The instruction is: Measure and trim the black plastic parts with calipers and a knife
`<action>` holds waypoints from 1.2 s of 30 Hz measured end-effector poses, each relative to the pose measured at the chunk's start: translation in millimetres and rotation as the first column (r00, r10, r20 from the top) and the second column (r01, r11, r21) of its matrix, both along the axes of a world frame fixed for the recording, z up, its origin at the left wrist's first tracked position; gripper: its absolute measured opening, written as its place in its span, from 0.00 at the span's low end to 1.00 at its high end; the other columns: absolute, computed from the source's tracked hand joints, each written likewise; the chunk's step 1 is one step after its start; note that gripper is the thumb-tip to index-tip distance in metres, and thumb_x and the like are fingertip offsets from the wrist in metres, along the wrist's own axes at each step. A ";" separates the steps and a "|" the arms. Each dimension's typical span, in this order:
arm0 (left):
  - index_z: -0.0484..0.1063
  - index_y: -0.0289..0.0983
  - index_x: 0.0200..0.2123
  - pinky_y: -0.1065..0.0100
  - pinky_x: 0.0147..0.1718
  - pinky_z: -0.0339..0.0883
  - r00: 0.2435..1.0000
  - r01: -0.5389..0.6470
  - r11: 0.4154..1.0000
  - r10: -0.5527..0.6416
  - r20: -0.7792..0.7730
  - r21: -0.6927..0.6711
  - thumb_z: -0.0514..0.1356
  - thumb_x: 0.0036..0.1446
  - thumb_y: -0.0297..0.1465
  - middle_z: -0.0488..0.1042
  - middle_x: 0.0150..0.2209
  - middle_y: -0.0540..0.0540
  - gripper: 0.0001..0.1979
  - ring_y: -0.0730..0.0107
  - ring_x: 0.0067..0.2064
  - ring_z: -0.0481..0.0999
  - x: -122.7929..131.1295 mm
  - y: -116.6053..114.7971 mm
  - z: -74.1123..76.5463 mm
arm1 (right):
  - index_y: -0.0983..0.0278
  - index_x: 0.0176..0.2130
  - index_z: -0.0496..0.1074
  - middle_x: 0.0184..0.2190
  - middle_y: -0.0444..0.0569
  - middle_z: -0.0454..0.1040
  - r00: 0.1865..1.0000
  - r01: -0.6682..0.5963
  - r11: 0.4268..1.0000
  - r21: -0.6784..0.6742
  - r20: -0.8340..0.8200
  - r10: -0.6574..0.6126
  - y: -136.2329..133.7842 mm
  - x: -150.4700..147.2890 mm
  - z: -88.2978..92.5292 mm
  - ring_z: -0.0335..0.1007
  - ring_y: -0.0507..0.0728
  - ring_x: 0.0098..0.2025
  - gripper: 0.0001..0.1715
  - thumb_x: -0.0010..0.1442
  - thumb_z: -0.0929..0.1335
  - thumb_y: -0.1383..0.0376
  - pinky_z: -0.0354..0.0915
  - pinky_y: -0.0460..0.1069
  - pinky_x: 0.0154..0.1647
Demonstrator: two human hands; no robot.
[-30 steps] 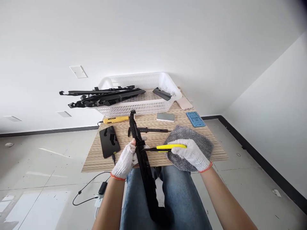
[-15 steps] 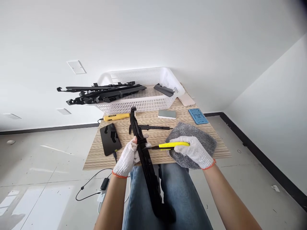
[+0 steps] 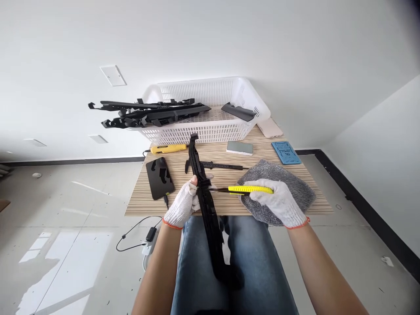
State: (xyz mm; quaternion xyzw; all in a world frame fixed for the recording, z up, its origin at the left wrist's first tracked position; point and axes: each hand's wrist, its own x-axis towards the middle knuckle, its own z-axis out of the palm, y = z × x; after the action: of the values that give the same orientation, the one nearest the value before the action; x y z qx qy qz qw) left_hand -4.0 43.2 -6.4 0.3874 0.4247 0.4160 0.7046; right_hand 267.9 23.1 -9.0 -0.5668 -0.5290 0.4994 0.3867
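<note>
My left hand [image 3: 184, 202], in a white knitted glove, is closed around a long black plastic trim piece [image 3: 210, 223]. The piece slants from above the table edge down over my lap, its lower end between my legs. My right hand [image 3: 278, 199], gloved too, grips a yellow and black utility knife [image 3: 251, 189]. Its blade points left and reaches the side of the trim piece beside my left fingers; whether the edge touches is too fine to make out. Under my right hand lies a grey cloth [image 3: 295, 186].
A white basket [image 3: 200, 134] at the back holds several black trim pieces [image 3: 157, 114]. On the striped table [image 3: 141, 205] are a black caliper [image 3: 226, 166], a yellow-handled tool [image 3: 169, 148], a phone-like black device [image 3: 159, 178] on a cable, a sharpening stone [image 3: 239, 148] and a blue packet [image 3: 285, 152].
The camera view has shifted, so the table and basket sit higher and farther right. My right hand and the knife have drawn slightly right of the trim piece; both holds are unchanged.
</note>
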 end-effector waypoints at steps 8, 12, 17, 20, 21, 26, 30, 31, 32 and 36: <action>0.78 0.34 0.55 0.74 0.15 0.36 1.000 -0.004 1.000 0.004 0.028 -0.008 0.68 0.52 0.62 0.81 0.32 0.45 0.41 0.86 0.19 0.44 -0.3 -1.7 3.9 | 0.59 0.40 0.87 0.40 0.53 0.86 0.999 -0.040 0.998 -0.050 0.024 0.041 0.5 0.0 -2.7 0.81 0.66 0.41 0.29 0.44 0.81 0.44 0.77 0.60 0.48; 0.78 0.34 0.56 0.74 0.16 0.37 1.000 0.011 1.000 -0.011 0.015 0.009 0.66 0.53 0.63 0.83 0.37 0.41 0.41 0.86 0.19 0.45 -1.1 -1.9 1.8 | 0.56 0.41 0.88 0.44 0.51 0.86 0.993 -0.113 0.992 -0.051 0.020 0.114 1.1 0.3 -2.4 0.80 0.68 0.49 0.26 0.44 0.82 0.47 0.74 0.61 0.57; 0.78 0.34 0.57 0.75 0.16 0.38 1.000 0.007 1.000 -0.007 0.021 0.013 0.66 0.55 0.63 0.84 0.39 0.38 0.41 0.86 0.19 0.45 -2.3 -0.4 -3.5 | 0.59 0.40 0.88 0.42 0.53 0.85 0.989 -0.149 0.989 -0.016 0.020 0.149 0.8 0.9 -1.9 0.80 0.67 0.47 0.25 0.45 0.82 0.48 0.75 0.58 0.54; 0.78 0.34 0.56 0.74 0.16 0.37 1.000 -0.003 1.000 0.003 0.025 -0.004 0.66 0.54 0.63 0.84 0.38 0.39 0.41 0.86 0.19 0.44 -1.9 -0.2 -1.7 | 0.59 0.40 0.87 0.41 0.53 0.85 0.997 -0.074 0.997 0.007 0.037 0.074 0.6 -0.6 -0.9 0.80 0.65 0.42 0.25 0.47 0.81 0.47 0.77 0.57 0.47; 0.79 0.34 0.55 0.74 0.16 0.37 1.000 -0.003 1.000 0.003 0.026 -0.005 0.67 0.53 0.63 0.84 0.37 0.40 0.41 0.86 0.19 0.44 -1.5 -0.5 -0.3 | 0.59 0.40 0.87 0.41 0.54 0.85 0.998 -0.059 0.998 0.005 0.033 0.059 0.7 -1.3 -0.4 0.80 0.65 0.41 0.25 0.47 0.81 0.47 0.77 0.57 0.45; 0.79 0.33 0.54 0.73 0.16 0.38 1.000 -0.004 1.000 0.004 0.001 0.021 0.68 0.52 0.63 0.83 0.34 0.42 0.41 0.85 0.19 0.45 0.2 -3.0 4.3 | 0.58 0.41 0.88 0.41 0.54 0.85 0.993 -0.118 0.992 -0.038 0.008 0.118 1.9 -2.1 -1.7 0.81 0.67 0.44 0.25 0.46 0.82 0.48 0.77 0.59 0.49; 0.78 0.32 0.56 0.72 0.16 0.38 1.000 -0.010 1.000 0.010 -0.012 0.011 0.66 0.53 0.63 0.83 0.33 0.41 0.43 0.84 0.19 0.44 0.7 -2.9 1.0 | 0.59 0.43 0.88 0.43 0.55 0.85 0.993 -0.118 0.992 -0.042 0.006 0.119 1.2 0.4 -8.5 0.81 0.68 0.44 0.32 0.45 0.81 0.43 0.76 0.61 0.52; 0.78 0.32 0.56 0.72 0.16 0.38 1.000 -0.010 1.000 0.010 -0.010 0.011 0.66 0.53 0.63 0.82 0.33 0.41 0.43 0.84 0.19 0.44 0.7 -2.6 -0.1 | 0.59 0.42 0.88 0.44 0.56 0.85 0.991 -0.133 0.991 -0.036 0.024 0.134 0.9 0.8 -9.9 0.81 0.68 0.45 0.32 0.44 0.82 0.43 0.76 0.61 0.52; 0.78 0.32 0.56 0.73 0.16 0.38 1.000 -0.013 1.000 0.013 -0.007 0.009 0.66 0.53 0.64 0.82 0.32 0.42 0.44 0.84 0.19 0.44 0.5 -2.2 -1.1 | 0.59 0.42 0.88 0.45 0.56 0.85 0.992 -0.122 0.992 -0.026 0.040 0.123 0.6 1.1 -10.9 0.81 0.69 0.45 0.32 0.43 0.82 0.43 0.75 0.61 0.53; 0.79 0.32 0.56 0.74 0.16 0.39 1.000 -0.022 1.000 0.022 0.004 -0.017 0.66 0.51 0.65 0.79 0.28 0.46 0.46 0.85 0.18 0.44 0.3 -2.2 -1.4 | 0.59 0.41 0.88 0.39 0.56 0.85 0.999 0.012 1.000 -0.005 0.040 -0.012 0.3 1.4 -9.0 0.80 0.67 0.41 0.30 0.45 0.81 0.43 0.77 0.59 0.45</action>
State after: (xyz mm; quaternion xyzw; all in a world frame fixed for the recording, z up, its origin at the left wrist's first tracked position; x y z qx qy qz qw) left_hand -3.8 41.0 -7.8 0.3756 0.4310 0.4211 0.7042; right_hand 269.3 23.4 -18.0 -0.5809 -0.5319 0.4867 0.3777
